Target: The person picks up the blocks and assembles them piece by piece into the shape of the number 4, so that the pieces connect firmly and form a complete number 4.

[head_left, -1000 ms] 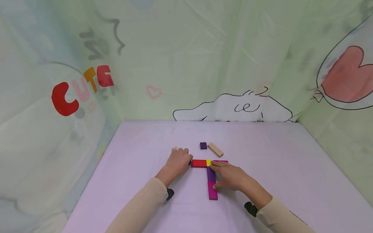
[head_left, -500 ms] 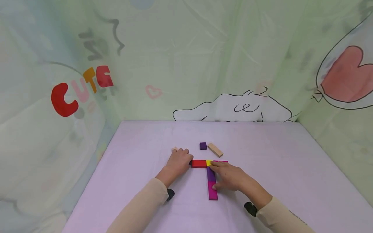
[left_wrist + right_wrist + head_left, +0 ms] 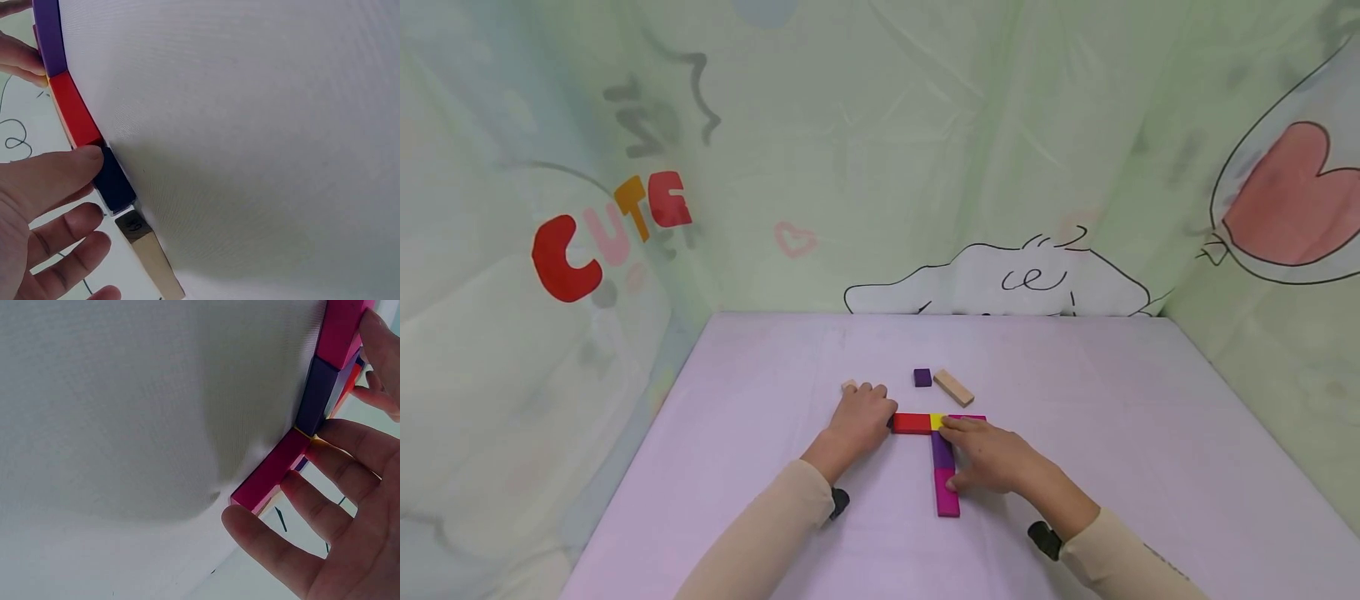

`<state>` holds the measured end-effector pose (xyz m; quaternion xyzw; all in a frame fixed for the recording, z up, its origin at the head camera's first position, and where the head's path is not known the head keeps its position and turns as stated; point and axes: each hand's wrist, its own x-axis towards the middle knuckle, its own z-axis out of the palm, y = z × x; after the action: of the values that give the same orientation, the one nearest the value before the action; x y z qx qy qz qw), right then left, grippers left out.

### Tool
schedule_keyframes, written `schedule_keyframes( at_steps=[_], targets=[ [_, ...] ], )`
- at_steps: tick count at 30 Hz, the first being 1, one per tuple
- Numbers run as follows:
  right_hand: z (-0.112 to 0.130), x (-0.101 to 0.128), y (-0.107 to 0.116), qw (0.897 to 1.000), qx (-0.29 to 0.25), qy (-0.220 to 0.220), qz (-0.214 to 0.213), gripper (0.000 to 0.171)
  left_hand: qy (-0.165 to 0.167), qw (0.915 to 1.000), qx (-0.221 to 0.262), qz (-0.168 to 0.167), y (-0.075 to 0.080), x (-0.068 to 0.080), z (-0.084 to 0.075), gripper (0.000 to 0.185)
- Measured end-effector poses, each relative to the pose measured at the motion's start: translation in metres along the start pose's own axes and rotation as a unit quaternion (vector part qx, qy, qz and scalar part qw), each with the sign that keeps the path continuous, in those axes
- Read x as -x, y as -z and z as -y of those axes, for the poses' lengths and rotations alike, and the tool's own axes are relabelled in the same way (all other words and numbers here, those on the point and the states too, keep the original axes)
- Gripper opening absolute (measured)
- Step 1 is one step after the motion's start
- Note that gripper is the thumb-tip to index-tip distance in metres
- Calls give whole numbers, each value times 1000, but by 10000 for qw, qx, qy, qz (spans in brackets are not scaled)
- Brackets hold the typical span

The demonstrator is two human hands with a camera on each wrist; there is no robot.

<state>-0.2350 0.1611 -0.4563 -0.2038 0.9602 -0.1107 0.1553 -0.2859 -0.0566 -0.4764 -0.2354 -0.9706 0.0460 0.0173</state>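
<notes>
Flat coloured blocks form a T on the table: a red block (image 3: 912, 424), a yellow block (image 3: 936, 421) and a magenta block (image 3: 967, 417) across, with a purple block (image 3: 943, 450) and another magenta block (image 3: 947, 497) below. My left hand (image 3: 859, 418) pinches a dark blue block (image 3: 114, 180) between thumb and index finger, against the red block's left end. Its other fingers stay loose beside a wooden block (image 3: 155, 262). My right hand (image 3: 996, 456) rests with extended fingers at the yellow and right magenta blocks. Its thumb touches the lower magenta block.
Behind the T lie a small dark purple block (image 3: 922, 377) and a long wooden block (image 3: 953, 387). The table (image 3: 1112, 400) has a pale lilac cover, and printed curtains (image 3: 925, 150) enclose it at the back and sides.
Both hands and the blocks hold their places on the table. The head view has shifted very slightly.
</notes>
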Motion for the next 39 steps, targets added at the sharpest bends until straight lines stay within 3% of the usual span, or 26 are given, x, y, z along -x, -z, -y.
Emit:
schedule_keyframes(
  at_steps=[8,17,28,39],
  targets=[
    [1,2,2,10000,38,-25,47,79,53,9986,464,262,7,0,14,45],
    [2,5,4,9999,69,42,84,79,712,9956,520,326,8,-2,33,40],
    [-3,-1,-3,10000,74,60,9,80,716,9963,323,351,0,2,35,27],
    [-2,-1,-3,9998,208,-18,10,81,644,9934,868,374,-4,-5,41,19]
  ],
)
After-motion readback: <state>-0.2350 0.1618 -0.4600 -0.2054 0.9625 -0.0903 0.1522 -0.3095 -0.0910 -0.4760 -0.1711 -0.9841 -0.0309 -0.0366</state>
